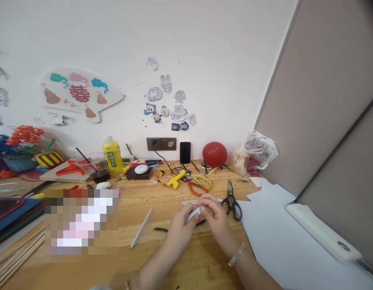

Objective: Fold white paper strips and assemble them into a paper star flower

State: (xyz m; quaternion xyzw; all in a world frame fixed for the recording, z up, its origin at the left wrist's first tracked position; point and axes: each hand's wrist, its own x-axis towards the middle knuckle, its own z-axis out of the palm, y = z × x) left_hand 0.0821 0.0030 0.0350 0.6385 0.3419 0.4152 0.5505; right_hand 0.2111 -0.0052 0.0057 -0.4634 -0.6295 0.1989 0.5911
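Note:
My left hand point(186, 220) and my right hand point(213, 209) meet above the wooden table, fingers closed on a small piece of white paper point(193, 214). Fingers and thumbs cover much of it, so its full shape is hidden. To the left lies a narrow white paper strip point(141, 228), folded or rolled. A thin black strip point(161, 229) runs beneath my hands. Just right of my right hand are black-handled scissors point(231, 203), lying with the blades pointing away from me. A further white paper edge point(186, 202) shows behind my fingers.
Large white sheets point(274, 233) cover the right side, with a white device point(322, 231) on them. Behind my hands are a yellow glue gun point(176, 180), red-and-yellow-handled pliers point(201, 186), a phone point(185, 152) and a red balloon point(214, 154). A yellow bottle point(113, 155) and wooden sticks point(18, 257) are left.

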